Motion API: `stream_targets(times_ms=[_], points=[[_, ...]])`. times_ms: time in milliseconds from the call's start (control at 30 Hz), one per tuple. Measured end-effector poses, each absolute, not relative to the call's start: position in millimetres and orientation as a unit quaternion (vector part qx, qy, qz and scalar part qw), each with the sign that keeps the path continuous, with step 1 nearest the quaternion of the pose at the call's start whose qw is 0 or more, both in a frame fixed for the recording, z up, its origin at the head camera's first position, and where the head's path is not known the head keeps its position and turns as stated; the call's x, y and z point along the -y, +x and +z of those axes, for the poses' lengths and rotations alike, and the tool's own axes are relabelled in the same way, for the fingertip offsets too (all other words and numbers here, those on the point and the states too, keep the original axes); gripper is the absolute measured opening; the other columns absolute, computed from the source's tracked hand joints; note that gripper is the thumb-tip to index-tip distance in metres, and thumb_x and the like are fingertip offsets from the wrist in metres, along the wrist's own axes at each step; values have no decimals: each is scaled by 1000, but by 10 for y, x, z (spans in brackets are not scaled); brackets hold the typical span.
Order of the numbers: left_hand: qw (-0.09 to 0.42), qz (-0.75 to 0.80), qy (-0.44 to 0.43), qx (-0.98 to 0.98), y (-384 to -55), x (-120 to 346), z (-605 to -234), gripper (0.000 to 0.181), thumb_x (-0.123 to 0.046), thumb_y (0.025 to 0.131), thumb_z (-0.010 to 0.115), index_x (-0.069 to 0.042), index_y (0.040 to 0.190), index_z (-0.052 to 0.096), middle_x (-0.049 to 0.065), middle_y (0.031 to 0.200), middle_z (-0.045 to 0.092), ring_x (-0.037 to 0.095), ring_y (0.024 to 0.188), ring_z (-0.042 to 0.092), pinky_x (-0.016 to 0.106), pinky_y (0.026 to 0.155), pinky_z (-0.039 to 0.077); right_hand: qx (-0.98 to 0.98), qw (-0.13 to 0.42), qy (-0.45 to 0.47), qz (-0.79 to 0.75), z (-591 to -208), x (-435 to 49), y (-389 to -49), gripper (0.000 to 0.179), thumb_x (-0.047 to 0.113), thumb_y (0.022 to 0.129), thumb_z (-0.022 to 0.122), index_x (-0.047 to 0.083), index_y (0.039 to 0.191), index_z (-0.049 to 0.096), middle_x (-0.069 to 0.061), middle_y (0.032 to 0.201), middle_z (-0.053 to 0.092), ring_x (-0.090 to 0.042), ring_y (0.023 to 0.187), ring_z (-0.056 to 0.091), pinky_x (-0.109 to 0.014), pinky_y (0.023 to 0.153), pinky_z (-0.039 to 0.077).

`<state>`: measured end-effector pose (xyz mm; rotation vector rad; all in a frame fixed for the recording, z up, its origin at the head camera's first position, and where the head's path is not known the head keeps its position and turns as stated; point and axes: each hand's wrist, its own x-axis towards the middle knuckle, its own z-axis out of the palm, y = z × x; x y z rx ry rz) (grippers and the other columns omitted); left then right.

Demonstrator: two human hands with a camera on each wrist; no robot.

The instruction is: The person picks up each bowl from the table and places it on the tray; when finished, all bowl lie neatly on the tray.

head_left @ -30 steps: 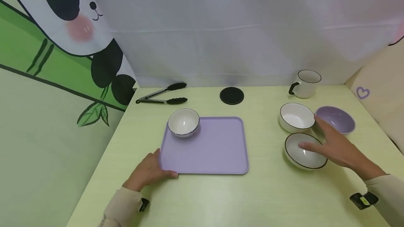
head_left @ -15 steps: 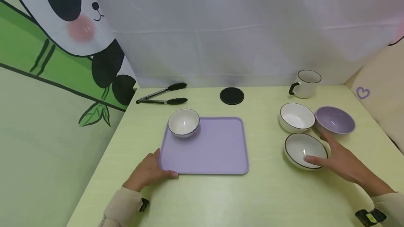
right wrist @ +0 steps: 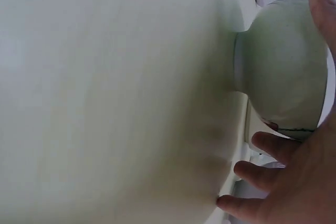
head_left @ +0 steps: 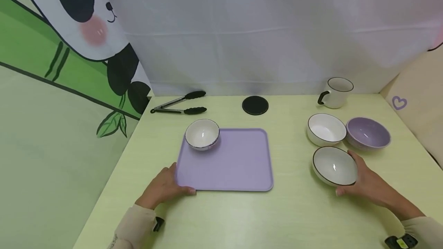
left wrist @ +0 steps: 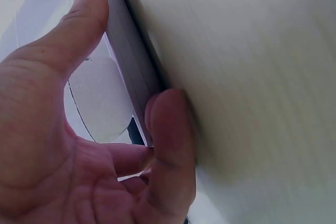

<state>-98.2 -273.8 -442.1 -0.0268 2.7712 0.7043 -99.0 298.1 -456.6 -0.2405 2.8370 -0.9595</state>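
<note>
In the head view, my left hand (head_left: pixel 164 187) grips the near left corner of a lilac tray (head_left: pixel 238 164), thumb along its front edge and fingers at its left side. The left wrist view shows the thumb and curled fingers against the tray's side (left wrist: pixel 131 51). A white bowl (head_left: pixel 202 133) with a chipped-looking dark rim stands on the tray's far left corner. At the right, my right hand (head_left: pixel 368 183) holds the side of a white, dark-rimmed bowl (head_left: pixel 333 166), thumb at the front, fingers behind. Its foot stands on the table in the right wrist view, partly behind my thumb (right wrist: pixel 323 9).
Close behind the held bowl stand another white bowl (head_left: pixel 325 129) and a purple bowl (head_left: pixel 368 133). A white mug (head_left: pixel 335 92) with a black handle is farther back. Tongs (head_left: pixel 178 103) and a black round coaster (head_left: pixel 255 105) lie along the table's back, before a cloth-covered wall.
My right hand has drawn back from near the purple bowl and lowered around the near white bowl; its thumb has passed from over the inside to outside. The left hand stays at the tray.
</note>
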Motion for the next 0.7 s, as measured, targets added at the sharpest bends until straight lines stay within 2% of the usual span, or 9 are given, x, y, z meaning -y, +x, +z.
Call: stream_targets(times_ms=[167,400,533,700], points=[[144,245,-11,-959,-981,2723,-4389,117,-55,63,91,13,142,39,25,115,57,34,103,57,55,95,45,-942,52,-79,-323,-4602,-2973,-981,135,27,64,96,-12,153,3,-46,136,36,-57,112,48,-64,86,40],[144,247,-25,-958,-973,2730,-4432,119,-58,62,90,10,145,38,24,117,56,33,103,57,55,96,45,-944,47,-46,-322,-4608,-2934,-963,124,38,66,94,-12,149,17,-40,128,48,-51,109,53,-51,81,42],[143,248,-21,-958,-979,2733,-4441,119,-59,62,90,10,145,38,24,117,56,33,103,57,55,96,44,-944,47,-32,-326,-4621,-2901,-939,123,44,68,92,-10,149,18,-38,127,49,-51,110,53,-50,81,42],[144,248,-21,-958,-978,2732,-4435,120,-59,62,90,10,145,38,25,118,56,34,104,57,56,96,44,-940,40,-29,-337,-4610,-2872,-944,121,43,69,92,-9,150,19,-37,128,48,-51,112,52,-51,81,42]])
